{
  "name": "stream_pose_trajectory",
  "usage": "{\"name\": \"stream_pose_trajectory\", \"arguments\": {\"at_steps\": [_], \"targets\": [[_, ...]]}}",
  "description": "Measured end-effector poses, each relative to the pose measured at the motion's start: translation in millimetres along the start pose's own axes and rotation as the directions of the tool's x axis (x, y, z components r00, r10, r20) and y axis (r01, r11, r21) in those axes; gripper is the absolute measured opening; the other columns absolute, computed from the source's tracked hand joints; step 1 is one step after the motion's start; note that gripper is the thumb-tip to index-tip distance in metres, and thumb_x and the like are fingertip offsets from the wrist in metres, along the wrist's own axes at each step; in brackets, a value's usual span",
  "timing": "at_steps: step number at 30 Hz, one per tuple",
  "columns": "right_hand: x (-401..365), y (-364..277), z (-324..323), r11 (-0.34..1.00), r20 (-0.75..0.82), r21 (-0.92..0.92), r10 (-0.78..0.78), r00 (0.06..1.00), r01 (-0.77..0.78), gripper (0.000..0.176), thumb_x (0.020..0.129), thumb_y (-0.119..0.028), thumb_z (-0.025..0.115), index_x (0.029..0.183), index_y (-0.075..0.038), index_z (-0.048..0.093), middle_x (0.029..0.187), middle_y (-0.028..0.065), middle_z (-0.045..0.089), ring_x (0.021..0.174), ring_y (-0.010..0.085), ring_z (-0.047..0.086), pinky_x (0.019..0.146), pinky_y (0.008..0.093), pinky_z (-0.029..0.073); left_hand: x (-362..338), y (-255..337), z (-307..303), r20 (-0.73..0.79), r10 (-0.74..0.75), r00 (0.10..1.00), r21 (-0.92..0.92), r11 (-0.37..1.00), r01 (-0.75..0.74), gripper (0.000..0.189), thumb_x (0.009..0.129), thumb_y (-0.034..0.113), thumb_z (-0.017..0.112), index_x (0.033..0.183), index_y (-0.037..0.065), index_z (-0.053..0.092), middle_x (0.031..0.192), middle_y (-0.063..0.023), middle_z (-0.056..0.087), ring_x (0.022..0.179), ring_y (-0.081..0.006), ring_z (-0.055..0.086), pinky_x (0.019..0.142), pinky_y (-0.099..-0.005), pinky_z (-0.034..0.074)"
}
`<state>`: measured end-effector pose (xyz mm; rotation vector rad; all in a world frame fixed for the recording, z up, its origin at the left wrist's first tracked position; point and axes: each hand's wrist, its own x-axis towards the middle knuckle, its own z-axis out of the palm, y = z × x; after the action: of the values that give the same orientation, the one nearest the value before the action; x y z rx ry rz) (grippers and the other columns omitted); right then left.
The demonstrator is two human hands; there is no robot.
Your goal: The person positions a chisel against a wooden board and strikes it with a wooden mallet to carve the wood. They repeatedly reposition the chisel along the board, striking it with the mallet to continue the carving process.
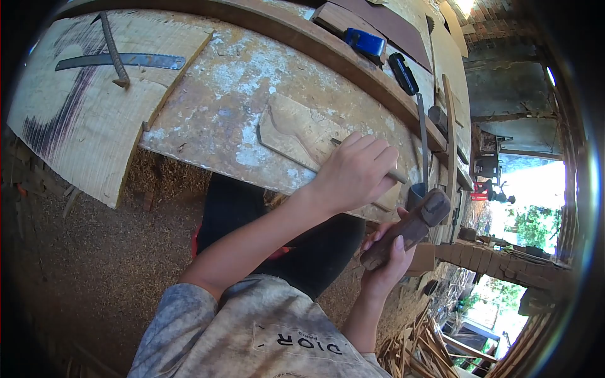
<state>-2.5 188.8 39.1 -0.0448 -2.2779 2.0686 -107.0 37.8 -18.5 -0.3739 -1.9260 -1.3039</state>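
Observation:
My left hand (pixel 358 169) is closed around a chisel (pixel 397 176), its narrow end showing past my fingers over a flat piece of wood (pixel 293 126) with curved carved lines. This carved board lies on the worn, paint-stained workbench (pixel 217 94); my hand and forearm cover part of it. My right hand (pixel 389 259) grips a dark wooden mallet (pixel 413 228), thumb across its side. The mallet is tilted up, apart from the chisel, beyond the bench's near edge.
On a pale plank (pixel 88 107) at left, a metal blade (pixel 135 60) lies under a rusty bar (pixel 112 47). A long wooden rail (pixel 302 34) crosses the bench. Behind it are a blue object (pixel 364 41) and a black one (pixel 403 74). A dark cup (pixel 415 194) stands near my hands.

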Motion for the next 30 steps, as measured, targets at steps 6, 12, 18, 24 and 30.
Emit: {"name": "stream_pose_trajectory", "arguments": {"at_steps": [6, 12, 18, 24, 30], "targets": [[3.2, -22.4, 1.3, 0.986, -0.028, -0.056, -0.162, 0.986, 0.160, 0.077, 0.095, -0.042, 0.072, 0.148, 0.005, 0.041, 0.091, 0.0124, 0.060, 0.071, 0.0174, 0.059, 0.064, 0.0307, 0.053, 0.9, 0.7, -1.6, -0.057, 0.002, 0.998, -0.010, 1.000, -0.003, 0.021, 0.082, 0.011, 0.074, 0.093, 0.006, 0.057, 0.088, -0.0117, 0.059, 0.086, -0.0326, 0.062, 0.080, -0.0439, 0.049], [-0.5, -51.1, 6.2, 0.866, -0.116, 0.019, -0.494, 0.862, 0.499, 0.090, 0.094, -0.047, 0.076, 0.151, 0.003, 0.030, 0.089, 0.0112, 0.057, 0.069, 0.0225, 0.063, 0.062, 0.0338, 0.057, 1.1, -0.3, -2.4, -0.064, 0.011, 0.998, -0.013, 1.000, -0.012, 0.023, 0.082, 0.013, 0.075, 0.094, 0.005, 0.057, 0.088, -0.0117, 0.058, 0.086, -0.0326, 0.061, 0.080, -0.0440, 0.049], [15.1, -2.4, 7.3, 0.798, 0.077, -0.402, -0.461, 0.884, 0.450, 0.076, 0.096, -0.034, 0.077, 0.150, 0.002, 0.038, 0.103, 0.0123, 0.062, 0.079, 0.0209, 0.064, 0.068, 0.0316, 0.056, 1.6, 0.5, -1.1, -0.077, 0.012, 0.997, -0.018, 1.000, -0.013, 0.021, 0.083, 0.010, 0.074, 0.094, 0.005, 0.056, 0.087, -0.0125, 0.058, 0.084, -0.0337, 0.061, 0.078, -0.0442, 0.048], [14.7, -8.3, 21.0, 0.903, -0.030, -0.033, -0.429, 0.903, 0.428, 0.069, 0.098, -0.033, 0.073, 0.150, 0.002, 0.042, 0.104, 0.0114, 0.062, 0.080, 0.0149, 0.062, 0.068, 0.0253, 0.052, 0.5, 0.3, -2.2, -0.065, -0.019, 0.998, -0.018, 1.000, 0.018, 0.021, 0.082, 0.011, 0.074, 0.093, 0.006, 0.056, 0.087, -0.0122, 0.058, 0.084, -0.0333, 0.061, 0.078, -0.0444, 0.047], [19.0, -3.2, 15.7, 0.934, 0.020, -0.195, -0.302, 0.953, 0.300, 0.069, 0.098, -0.031, 0.072, 0.148, 0.005, 0.042, 0.096, 0.0116, 0.062, 0.070, 0.0146, 0.061, 0.064, 0.0254, 0.051, 2.4, -0.7, -2.7, -0.057, -0.030, 0.998, -0.002, 1.000, 0.030, 0.020, 0.083, 0.011, 0.074, 0.093, 0.006, 0.057, 0.088, -0.0116, 0.059, 0.085, -0.0326, 0.061, 0.079, -0.0445, 0.047]]}}
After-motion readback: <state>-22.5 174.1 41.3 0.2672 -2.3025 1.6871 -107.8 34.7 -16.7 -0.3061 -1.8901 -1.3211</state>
